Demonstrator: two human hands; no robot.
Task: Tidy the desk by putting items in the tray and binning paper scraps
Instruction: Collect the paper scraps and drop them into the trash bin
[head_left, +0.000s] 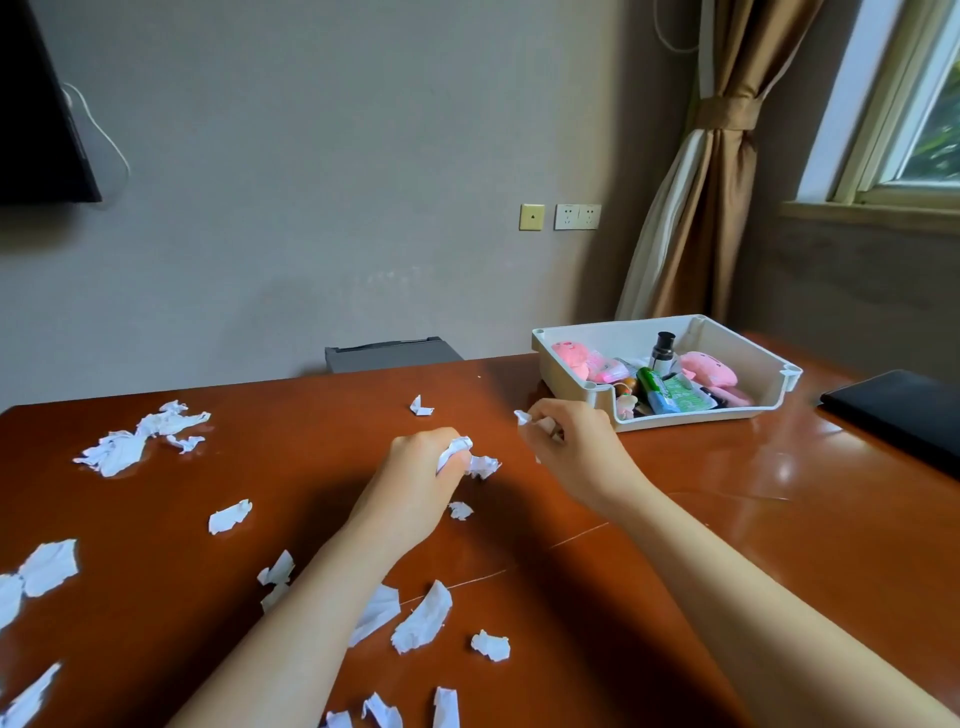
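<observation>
- White paper scraps (422, 618) litter the near and left parts of a glossy brown desk (753, 545), most lying flat or lightly crumpled, well apart from one another; a torn strip near the centre runs with its long axis from near-left to far-right.
- A larger heap of crumpled paper (140, 439) sits at the far left of the desk, stretching from near-left up to far-right.
- The person's left hand (415, 478), mid-desk, is clenched around a wad of white paper (454, 449), knuckles up; another scrap (483, 465) lies just beside its fingertips, and whether they touch cannot be told.
- The right hand (576, 441), slightly farther and to the right, is curled with fingers pinching a small scrap (522, 417) that sticks out to the left of the fingertips.
- A single folded scrap (422, 406) stands alone beyond both hands.
- At the far right a white plastic tray (582, 332) rests on the desk, its low open front facing the near side and its long axis running left to right. Inside: two pink plush toys (709, 366), a dark bottle (663, 351) standing upright, a green tube (649, 382), a green-and-blue packet (680, 397) and other small items too jumbled to identify.
- A dark flat device (904, 410) lies at the desk's right edge, apart from the tray.
</observation>
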